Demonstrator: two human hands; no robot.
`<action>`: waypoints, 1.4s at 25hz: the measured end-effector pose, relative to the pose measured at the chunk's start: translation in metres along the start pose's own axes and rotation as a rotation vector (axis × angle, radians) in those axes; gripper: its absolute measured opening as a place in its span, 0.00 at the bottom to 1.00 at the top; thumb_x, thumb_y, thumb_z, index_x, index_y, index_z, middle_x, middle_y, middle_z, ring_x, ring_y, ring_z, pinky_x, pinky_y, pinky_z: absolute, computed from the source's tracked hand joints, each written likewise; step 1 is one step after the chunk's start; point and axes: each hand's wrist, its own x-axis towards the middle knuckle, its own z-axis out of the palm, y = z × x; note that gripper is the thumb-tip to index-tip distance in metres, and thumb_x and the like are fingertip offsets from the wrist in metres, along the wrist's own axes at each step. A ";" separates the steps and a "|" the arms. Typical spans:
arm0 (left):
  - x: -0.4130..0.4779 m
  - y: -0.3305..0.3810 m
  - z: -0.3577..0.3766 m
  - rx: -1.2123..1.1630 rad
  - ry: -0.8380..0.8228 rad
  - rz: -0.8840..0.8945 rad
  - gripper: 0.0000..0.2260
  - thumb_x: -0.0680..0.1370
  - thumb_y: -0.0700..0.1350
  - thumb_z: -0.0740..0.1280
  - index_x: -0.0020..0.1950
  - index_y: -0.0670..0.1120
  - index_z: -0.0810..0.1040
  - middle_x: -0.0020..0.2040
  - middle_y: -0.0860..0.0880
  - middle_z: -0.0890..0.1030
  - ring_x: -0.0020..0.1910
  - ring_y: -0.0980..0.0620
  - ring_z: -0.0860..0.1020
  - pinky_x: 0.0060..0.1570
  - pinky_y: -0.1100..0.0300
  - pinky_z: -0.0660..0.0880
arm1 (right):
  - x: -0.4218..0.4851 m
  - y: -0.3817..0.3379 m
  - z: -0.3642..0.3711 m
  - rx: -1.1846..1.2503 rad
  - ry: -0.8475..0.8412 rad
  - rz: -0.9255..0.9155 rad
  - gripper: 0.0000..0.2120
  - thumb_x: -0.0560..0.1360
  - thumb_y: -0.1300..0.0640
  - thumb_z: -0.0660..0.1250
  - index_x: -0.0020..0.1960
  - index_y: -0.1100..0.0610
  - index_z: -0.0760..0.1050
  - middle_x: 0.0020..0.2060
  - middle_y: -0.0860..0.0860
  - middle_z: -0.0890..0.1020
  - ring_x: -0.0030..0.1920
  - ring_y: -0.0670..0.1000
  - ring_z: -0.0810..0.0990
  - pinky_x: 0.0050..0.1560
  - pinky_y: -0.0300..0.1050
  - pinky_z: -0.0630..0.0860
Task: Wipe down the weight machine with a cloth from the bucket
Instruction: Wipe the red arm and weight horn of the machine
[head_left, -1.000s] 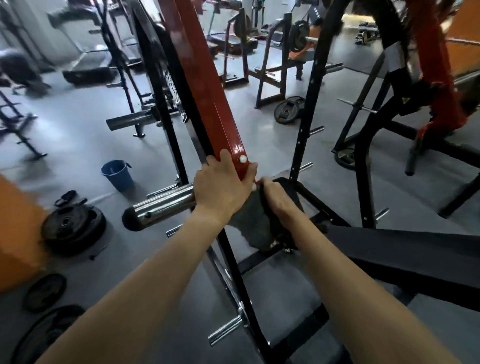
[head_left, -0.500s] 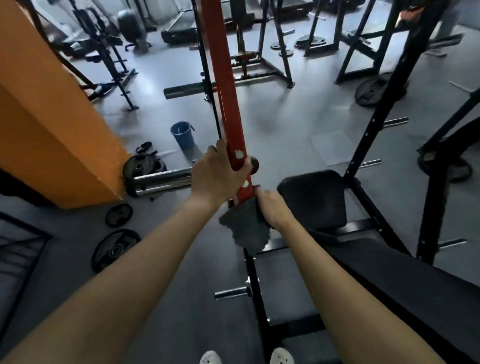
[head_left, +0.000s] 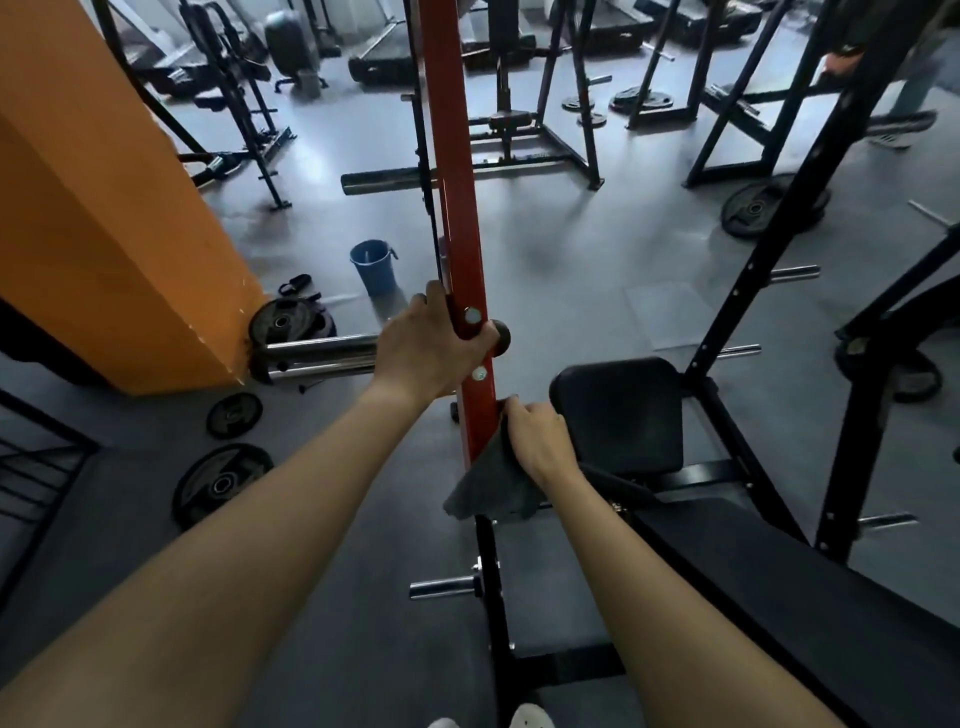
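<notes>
Far left, an orange pillar (head_left: 104, 234), with weight plates (head_left: 222, 483) flat on the floor beside it. Next along, the blue bucket (head_left: 373, 266), upright on the floor and well apart from both hands; too dim inside to tell water or spare cloths. A chrome bar (head_left: 322, 345) jutting out just left of the grip. Then the left hand (head_left: 426, 353), fingers wrapped round the red arm (head_left: 449, 156) of the weight machine, steadying it near the two bolts. Just below and to the right, the right hand (head_left: 540, 441), fingers curled on the dark cloth (head_left: 493, 488), pressing it against the lower end of that red arm, loose corner hanging down. Cloth out of the bucket, then, and wiping under way by the look of it. Probably plenty left: the long red stretch above, the black pad (head_left: 618, 415) just right of the hand, the black frame (head_left: 753, 234) further right. No visible sign of which parts are already clean.
</notes>
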 end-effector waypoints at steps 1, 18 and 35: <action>0.001 0.000 -0.001 -0.011 -0.007 -0.003 0.31 0.73 0.71 0.60 0.62 0.47 0.68 0.53 0.46 0.79 0.50 0.42 0.80 0.47 0.50 0.75 | -0.006 0.003 0.000 -0.015 -0.003 0.022 0.23 0.83 0.47 0.52 0.45 0.60 0.79 0.48 0.57 0.83 0.50 0.58 0.80 0.57 0.55 0.76; 0.020 -0.017 -0.009 -0.014 -0.155 0.134 0.38 0.73 0.75 0.58 0.70 0.47 0.67 0.60 0.44 0.80 0.57 0.40 0.80 0.52 0.48 0.75 | -0.021 -0.060 -0.012 -0.083 0.110 -0.013 0.20 0.85 0.55 0.47 0.51 0.59 0.76 0.59 0.62 0.80 0.56 0.60 0.77 0.60 0.55 0.72; 0.057 -0.044 -0.058 -0.309 -0.358 0.156 0.22 0.84 0.63 0.53 0.63 0.46 0.69 0.58 0.44 0.81 0.55 0.44 0.80 0.58 0.45 0.76 | 0.019 -0.177 -0.025 0.522 0.112 -0.124 0.24 0.85 0.46 0.48 0.49 0.55 0.81 0.39 0.53 0.86 0.44 0.53 0.84 0.48 0.48 0.80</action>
